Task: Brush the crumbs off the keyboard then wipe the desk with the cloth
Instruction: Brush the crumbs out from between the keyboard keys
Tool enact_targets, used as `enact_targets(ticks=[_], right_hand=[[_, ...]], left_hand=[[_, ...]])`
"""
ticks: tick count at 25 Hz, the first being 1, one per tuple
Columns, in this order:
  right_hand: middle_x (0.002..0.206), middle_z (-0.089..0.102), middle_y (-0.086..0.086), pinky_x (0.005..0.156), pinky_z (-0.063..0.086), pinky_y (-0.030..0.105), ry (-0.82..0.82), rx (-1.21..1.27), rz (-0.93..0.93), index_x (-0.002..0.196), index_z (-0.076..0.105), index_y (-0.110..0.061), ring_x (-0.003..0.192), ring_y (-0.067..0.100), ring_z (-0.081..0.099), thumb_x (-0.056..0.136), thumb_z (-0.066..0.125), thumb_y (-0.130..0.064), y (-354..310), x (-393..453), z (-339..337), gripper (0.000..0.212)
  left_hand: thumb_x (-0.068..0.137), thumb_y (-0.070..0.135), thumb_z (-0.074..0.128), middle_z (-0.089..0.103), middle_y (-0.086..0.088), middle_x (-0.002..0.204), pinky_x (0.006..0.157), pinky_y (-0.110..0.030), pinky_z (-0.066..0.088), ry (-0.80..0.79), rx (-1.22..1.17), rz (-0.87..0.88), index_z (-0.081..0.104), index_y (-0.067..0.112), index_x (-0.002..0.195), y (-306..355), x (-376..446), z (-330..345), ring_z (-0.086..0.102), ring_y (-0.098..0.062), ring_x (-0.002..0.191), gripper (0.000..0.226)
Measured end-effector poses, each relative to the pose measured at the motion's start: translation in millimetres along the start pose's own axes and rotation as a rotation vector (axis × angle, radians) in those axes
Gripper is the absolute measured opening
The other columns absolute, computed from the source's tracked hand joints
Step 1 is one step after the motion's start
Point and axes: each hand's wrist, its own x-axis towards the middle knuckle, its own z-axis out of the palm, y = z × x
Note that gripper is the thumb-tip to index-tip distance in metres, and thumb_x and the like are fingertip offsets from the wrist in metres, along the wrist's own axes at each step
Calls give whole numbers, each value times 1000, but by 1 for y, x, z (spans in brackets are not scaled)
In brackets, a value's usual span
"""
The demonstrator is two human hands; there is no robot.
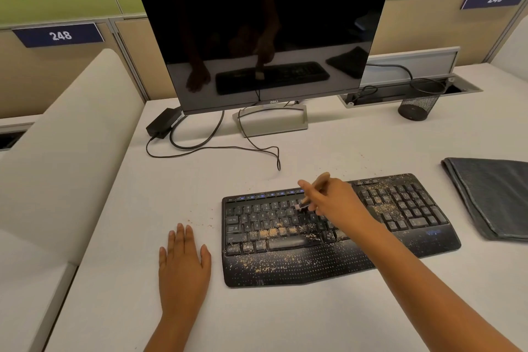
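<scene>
A person's right hand point(333, 201) pinches a small slim brush point(304, 204), its tip touching the upper key rows of a black curved keyboard with a palm rest point(328, 260) scattered with tan crumbs point(268, 233). The left hand point(183, 263) lies flat, fingers straight, on the white desk point(285, 320) just left of the keyboard. A folded dark grey cloth point(491, 197) lies well to the right of the right hand.

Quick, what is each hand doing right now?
Left hand: open, flat on the desk, holding nothing.
Right hand: closed in a grip on a small brush over the keyboard.
</scene>
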Motion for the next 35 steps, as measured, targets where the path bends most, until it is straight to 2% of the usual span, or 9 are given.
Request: enact_targets(ticks=[5, 9, 13, 17, 21, 24, 27, 31, 35], right_hand=[[59, 61, -10, 50, 41, 19, 36, -77, -54, 90, 66, -16, 44, 1, 51, 89, 43, -58, -7, 1, -2, 48], [67, 69, -4, 68, 55, 30, -48, -55, -35, 88, 67, -10, 57, 4, 63, 90, 42, -58, -4, -5, 5, 54], [59, 60, -13, 54, 42, 21, -10, -8, -65, 92, 67, -19, 51, -3, 55, 87, 42, -61, -9, -3, 4, 50], [64, 63, -10, 56, 43, 21, -65, -125, -63, 79, 66, -24, 57, 1, 56, 86, 38, -65, -13, -6, 8, 50], [79, 68, -4, 65, 48, 27, -73, -111, -103, 91, 68, -23, 68, 8, 60, 84, 29, -70, -13, -6, 10, 60], [57, 62, -7, 58, 43, 21, -109, -31, -31, 73, 64, -19, 49, -4, 57, 81, 29, -70, -16, -7, 11, 62], [42, 56, -10, 52, 40, 16, 19, 53, -18, 77, 69, -12, 39, -6, 53, 82, 37, -66, -20, 0, 7, 63], [54, 62, -13, 48, 37, 8, 175, 245, -40, 76, 65, -14, 48, -9, 54, 84, 62, -47, -19, 3, 5, 34], [73, 69, -7, 49, 38, 13, -17, 242, -101, 88, 67, -19, 52, -3, 55, 78, 52, -62, -23, -3, 6, 46]], left_hand=[[84, 43, 15, 40, -17, 142, 107, -49, 25, -10, 9, -3, 44, -2, 133, 0, 0, 0, 36, -32, 133, 72], [84, 43, 16, 41, -18, 141, 107, -49, 26, -18, 9, 1, 44, -2, 133, 3, -2, 1, 36, -32, 132, 72], [84, 44, 14, 38, -16, 143, 109, -47, 23, -8, 3, -1, 42, 0, 135, 1, 1, 1, 33, -31, 134, 73], [84, 44, 15, 39, -16, 143, 108, -48, 24, -1, -2, 1, 43, 0, 134, -1, 3, -1, 34, -31, 134, 73], [84, 43, 17, 42, -17, 141, 107, -49, 27, -2, 0, 2, 46, -1, 132, -1, 0, 1, 37, -32, 132, 71], [84, 44, 16, 40, -15, 143, 109, -46, 23, 0, -1, 4, 43, 1, 135, -1, 0, 2, 33, -30, 134, 72], [85, 43, 17, 42, -16, 141, 108, -47, 25, -3, 11, 6, 44, 0, 134, -1, -1, 1, 36, -31, 133, 70], [86, 39, 22, 48, -20, 135, 101, -51, 33, -22, 38, 13, 49, -2, 129, -1, 0, -1, 44, -36, 126, 66], [86, 40, 20, 46, -19, 137, 103, -51, 32, -19, 39, 14, 48, -2, 130, -1, 0, 1, 43, -35, 127, 67]])
